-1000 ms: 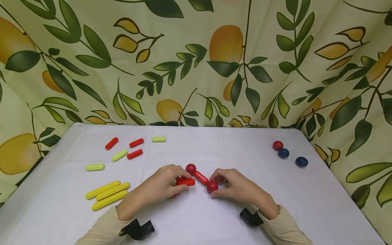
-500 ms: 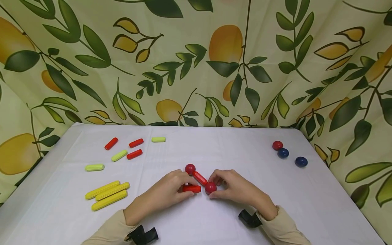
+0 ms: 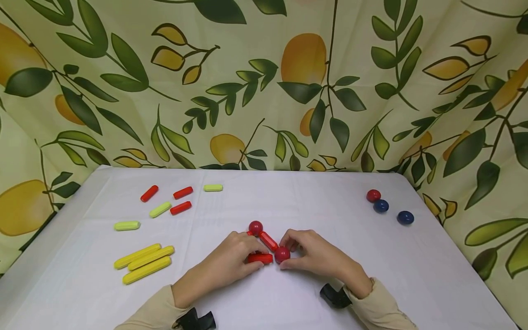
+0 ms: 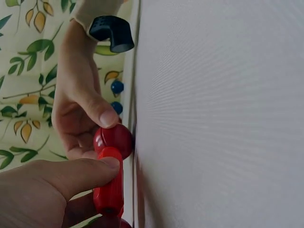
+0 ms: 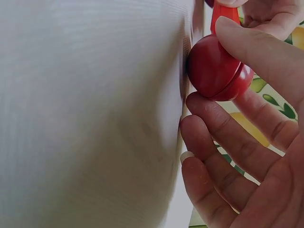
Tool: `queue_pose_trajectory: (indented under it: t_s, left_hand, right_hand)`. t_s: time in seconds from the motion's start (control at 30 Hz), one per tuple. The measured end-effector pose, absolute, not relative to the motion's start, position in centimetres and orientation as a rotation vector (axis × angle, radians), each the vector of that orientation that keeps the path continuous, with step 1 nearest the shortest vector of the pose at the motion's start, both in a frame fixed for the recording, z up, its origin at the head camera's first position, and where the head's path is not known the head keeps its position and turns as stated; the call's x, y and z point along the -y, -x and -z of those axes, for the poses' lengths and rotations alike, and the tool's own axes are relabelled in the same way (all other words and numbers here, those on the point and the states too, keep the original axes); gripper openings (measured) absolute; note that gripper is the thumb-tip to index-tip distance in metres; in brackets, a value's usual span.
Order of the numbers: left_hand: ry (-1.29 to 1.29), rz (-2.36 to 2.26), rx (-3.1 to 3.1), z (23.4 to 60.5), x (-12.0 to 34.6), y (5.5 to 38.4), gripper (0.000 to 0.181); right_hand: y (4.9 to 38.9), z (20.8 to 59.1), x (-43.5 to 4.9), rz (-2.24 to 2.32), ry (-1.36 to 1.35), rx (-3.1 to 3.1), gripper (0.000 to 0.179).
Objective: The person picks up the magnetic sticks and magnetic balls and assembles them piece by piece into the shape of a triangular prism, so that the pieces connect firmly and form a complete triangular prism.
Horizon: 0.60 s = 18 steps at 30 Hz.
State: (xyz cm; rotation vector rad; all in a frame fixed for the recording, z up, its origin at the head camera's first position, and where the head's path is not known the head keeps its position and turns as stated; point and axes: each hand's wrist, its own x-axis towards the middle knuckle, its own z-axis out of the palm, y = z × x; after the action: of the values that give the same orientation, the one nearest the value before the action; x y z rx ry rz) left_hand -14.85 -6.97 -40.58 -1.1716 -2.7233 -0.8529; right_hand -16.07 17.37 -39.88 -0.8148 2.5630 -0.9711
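My left hand [image 3: 228, 259] pinches a short red rod [image 3: 261, 259] between thumb and fingers. Its right end points at a red ball [image 3: 282, 254], right up close to it. My right hand [image 3: 313, 251] holds that ball by thumb and fingertips, and the right wrist view shows the glossy ball [image 5: 213, 66] with a seam round it. From the ball a second red rod [image 3: 269, 241] runs up and left to another red ball [image 3: 255, 227]. A sliver of red beside this far ball is mostly hidden by my left hand. In the left wrist view, dark red shows below the pinched rod [image 4: 109, 190].
Three long yellow rods [image 3: 143, 263] lie at left on the white tabletop [image 3: 313, 197]. Behind them are several short rods, red [image 3: 180, 208] and light green [image 3: 160, 210]. At back right sit a red ball [image 3: 373, 195] and two blue balls [image 3: 405, 217]. A patterned curtain [image 3: 264, 91] hangs behind.
My left hand has moved right and toward me, bringing its red rod up to the ball in my right hand. That ball and the rod on it have shifted slightly left.
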Motion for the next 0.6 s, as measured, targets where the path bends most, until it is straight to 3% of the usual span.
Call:
queue_pose_trajectory:
  t_s: [0.37,0.6]
  left_hand:
    - [1.141,0.788,2.743,40.8,6.7,14.7,0.020]
    - [1.091,0.798,2.877,39.6,7.7,14.7,0.032]
  right_hand:
    - [15.9,40.0,-17.1,0.966,0.793,-2.557,0.032]
    - [16.0,40.0,-17.2,0.954,0.803,-2.578,0.029]
